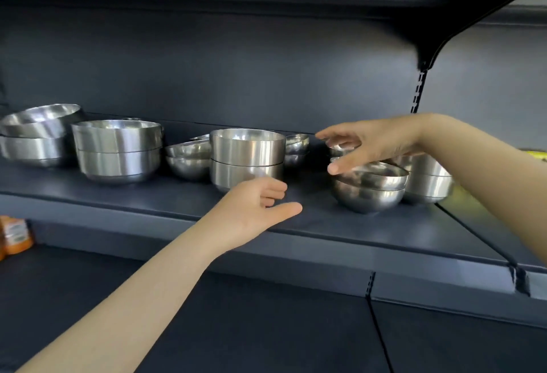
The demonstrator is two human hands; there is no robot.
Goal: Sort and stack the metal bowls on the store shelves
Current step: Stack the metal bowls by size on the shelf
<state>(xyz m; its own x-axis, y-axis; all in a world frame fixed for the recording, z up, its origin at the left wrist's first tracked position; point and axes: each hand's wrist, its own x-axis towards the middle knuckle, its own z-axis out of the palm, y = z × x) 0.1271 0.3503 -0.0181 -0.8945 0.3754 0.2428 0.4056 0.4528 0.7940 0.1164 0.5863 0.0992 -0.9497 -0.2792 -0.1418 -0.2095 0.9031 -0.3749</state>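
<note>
Round shiny steel bowls [368, 195]: prob. light, stiff, slippery; nested pair, take at rim.
L hand [251, 210]: grip released, holds nothing.
R hand [376, 142]: grip released, spread over bowls.

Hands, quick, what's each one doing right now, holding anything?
Left hand: open, fingers loosely curled, holding nothing.
Right hand: fingers and thumb arched around a small bowl; whether it grips cannot be told.
</note>
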